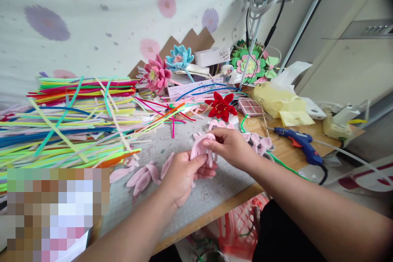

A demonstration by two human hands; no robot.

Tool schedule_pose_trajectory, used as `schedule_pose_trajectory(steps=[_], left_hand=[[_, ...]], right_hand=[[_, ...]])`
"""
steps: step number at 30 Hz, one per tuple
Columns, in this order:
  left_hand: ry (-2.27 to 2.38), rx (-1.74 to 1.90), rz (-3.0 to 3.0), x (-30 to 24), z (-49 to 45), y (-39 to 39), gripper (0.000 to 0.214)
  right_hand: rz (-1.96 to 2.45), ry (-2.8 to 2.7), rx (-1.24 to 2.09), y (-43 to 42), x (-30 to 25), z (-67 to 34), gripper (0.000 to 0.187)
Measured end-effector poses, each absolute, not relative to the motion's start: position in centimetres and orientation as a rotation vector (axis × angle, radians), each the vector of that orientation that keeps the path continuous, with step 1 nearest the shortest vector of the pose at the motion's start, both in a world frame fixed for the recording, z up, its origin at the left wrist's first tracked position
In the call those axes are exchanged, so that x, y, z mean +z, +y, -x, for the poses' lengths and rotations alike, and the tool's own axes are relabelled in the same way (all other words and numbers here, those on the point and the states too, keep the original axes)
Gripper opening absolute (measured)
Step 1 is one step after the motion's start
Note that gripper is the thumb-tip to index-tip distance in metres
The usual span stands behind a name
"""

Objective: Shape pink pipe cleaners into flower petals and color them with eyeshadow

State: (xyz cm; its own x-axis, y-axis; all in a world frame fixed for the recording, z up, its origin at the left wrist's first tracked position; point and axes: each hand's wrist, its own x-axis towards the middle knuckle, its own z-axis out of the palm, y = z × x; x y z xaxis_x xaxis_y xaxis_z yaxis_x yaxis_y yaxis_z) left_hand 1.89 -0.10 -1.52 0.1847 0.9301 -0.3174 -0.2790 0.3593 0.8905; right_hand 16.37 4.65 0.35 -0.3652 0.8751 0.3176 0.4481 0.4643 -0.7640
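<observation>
Between my two hands is a bundle of pale pink pipe cleaners [201, 147], bent into loops. My left hand [186, 172] is closed round its lower part, palm turned up. From the right, my right hand [229, 143] pinches the upper part with thumb and fingers. Several pink pipe cleaner petals [143, 178] lie on the grey mat [138, 217] left of my hands. More pink looped pieces [260, 143] rest just beyond my right wrist. A red pipe cleaner flower [221, 107] sits behind my hands.
Piles of coloured pipe cleaners [67, 127] cover the left side. Pink [157, 74] and blue [179, 58] flowers stand at the back. A blue glue gun [299, 143] with its cord lies at the right, near a yellow packet [273, 98]. Below the edge is a red basket [239, 229].
</observation>
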Motion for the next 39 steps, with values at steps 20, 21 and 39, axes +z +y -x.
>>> schedule_pose_trajectory(steps=[20, 21, 39], left_hand=[[1.088, 1.001, -0.807, -2.0, -1.6, 0.3, 0.017], [1.1, 0.999, -0.805, -2.0, -1.6, 0.3, 0.018], [1.119, 0.998, -0.973, -1.9, -1.6, 0.2, 0.024]], right_hand=[[1.173, -2.085, 0.85, 4.9, 0.1, -17.0, 0.013], [1.187, -2.066, 0.861, 4.9, -0.1, -16.9, 0.013], [1.236, -1.928, 0.711, 4.3, -0.2, -16.0, 0.016]])
